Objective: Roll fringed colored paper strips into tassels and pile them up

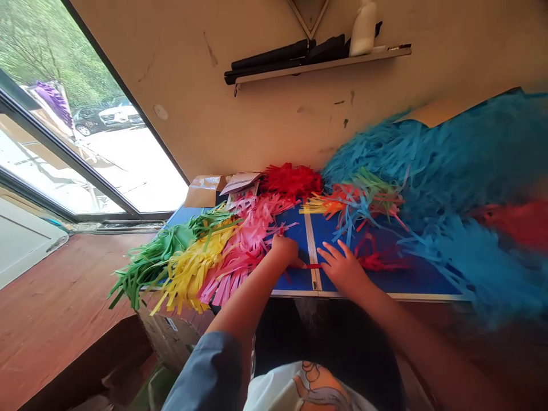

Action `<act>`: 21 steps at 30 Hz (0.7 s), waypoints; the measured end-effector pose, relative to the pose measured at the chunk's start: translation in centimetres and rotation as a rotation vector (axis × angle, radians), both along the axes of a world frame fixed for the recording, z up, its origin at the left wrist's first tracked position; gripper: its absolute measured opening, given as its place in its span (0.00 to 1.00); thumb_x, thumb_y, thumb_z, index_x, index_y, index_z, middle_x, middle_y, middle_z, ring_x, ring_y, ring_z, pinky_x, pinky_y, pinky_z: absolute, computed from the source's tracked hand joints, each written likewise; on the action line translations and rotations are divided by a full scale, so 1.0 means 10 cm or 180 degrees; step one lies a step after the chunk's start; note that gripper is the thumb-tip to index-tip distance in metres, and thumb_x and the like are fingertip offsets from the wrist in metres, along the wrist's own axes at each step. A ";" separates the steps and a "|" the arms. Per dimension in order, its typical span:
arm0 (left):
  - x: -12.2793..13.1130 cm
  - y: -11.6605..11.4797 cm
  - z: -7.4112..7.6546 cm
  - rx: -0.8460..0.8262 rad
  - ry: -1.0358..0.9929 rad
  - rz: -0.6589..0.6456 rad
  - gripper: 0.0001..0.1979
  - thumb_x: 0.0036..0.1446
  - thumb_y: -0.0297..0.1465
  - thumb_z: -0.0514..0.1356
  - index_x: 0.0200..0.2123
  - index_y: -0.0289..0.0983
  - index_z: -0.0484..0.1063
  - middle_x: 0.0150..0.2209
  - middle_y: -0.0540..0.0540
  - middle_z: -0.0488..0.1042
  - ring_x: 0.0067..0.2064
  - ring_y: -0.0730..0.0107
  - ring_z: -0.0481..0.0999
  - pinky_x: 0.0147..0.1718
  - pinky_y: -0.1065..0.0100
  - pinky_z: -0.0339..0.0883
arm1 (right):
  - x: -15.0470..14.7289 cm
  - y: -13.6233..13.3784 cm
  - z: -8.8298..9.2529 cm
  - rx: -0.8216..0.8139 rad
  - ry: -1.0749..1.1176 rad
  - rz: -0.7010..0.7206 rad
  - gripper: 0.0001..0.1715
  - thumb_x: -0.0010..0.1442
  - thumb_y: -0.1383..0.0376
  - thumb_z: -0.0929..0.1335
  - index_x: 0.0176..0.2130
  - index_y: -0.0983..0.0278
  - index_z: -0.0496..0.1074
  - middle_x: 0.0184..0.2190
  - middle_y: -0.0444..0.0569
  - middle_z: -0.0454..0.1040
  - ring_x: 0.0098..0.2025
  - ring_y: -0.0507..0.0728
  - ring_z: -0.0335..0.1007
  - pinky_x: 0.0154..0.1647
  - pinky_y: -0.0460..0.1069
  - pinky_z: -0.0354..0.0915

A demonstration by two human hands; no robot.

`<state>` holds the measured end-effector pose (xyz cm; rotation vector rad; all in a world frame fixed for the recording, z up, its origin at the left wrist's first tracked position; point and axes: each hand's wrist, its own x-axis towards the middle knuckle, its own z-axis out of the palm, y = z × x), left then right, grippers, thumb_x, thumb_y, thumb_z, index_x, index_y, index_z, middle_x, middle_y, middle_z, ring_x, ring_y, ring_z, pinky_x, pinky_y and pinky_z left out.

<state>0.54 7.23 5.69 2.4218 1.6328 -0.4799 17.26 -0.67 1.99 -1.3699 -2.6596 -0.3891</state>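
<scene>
My left hand (285,250) pinches one end of a thin red paper strip (312,265) against the blue table top (295,279). My right hand (342,268) rests just right of that strip, fingers spread and holding nothing. Fringed paper lies in heaps: green (149,265), yellow (192,268) and pink (240,251) to the left of my hands, red (291,180) behind them. A mixed-colour fringe bundle (355,205) sits ahead of my right hand, and a large blurred blue fringe mass (449,148) fills the right side.
A cardboard box (171,334) stands below the table's near left edge. Loose papers (240,182) and a flattened carton (205,191) lie at the far corner. A wall shelf (317,67) holds dark rolls and a white bottle. A window (94,142) runs along the left.
</scene>
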 end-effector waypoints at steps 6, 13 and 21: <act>-0.01 -0.22 0.13 0.0380 -0.0053 -0.0344 0.31 0.41 0.53 0.62 0.42 0.36 0.73 0.43 0.36 0.74 0.48 0.45 0.69 0.47 0.53 0.59 | 0.02 0.03 -0.05 0.0232 0.0055 -0.0078 0.17 0.57 0.75 0.59 0.35 0.64 0.75 0.44 0.53 0.74 0.52 0.61 0.64 0.58 0.61 0.50; 0.21 -1.05 0.14 0.1248 -0.0901 -0.1120 0.09 0.60 0.30 0.52 0.43 0.37 0.67 0.42 0.45 0.72 0.42 0.64 0.70 0.40 0.64 0.62 | -0.04 -0.51 0.17 0.0615 0.0722 -0.0628 0.16 0.58 0.74 0.58 0.30 0.64 0.71 0.27 0.49 0.74 0.33 0.55 0.69 0.51 0.56 0.58; 0.17 -1.76 -0.20 0.2457 -0.2478 -0.1295 0.12 0.63 0.30 0.46 0.36 0.37 0.69 0.30 0.50 0.75 0.28 0.69 0.71 0.30 0.65 0.60 | -0.01 -1.48 0.06 0.0647 0.1215 -0.0604 0.13 0.58 0.70 0.61 0.41 0.59 0.70 0.35 0.48 0.77 0.35 0.56 0.73 0.39 0.52 0.67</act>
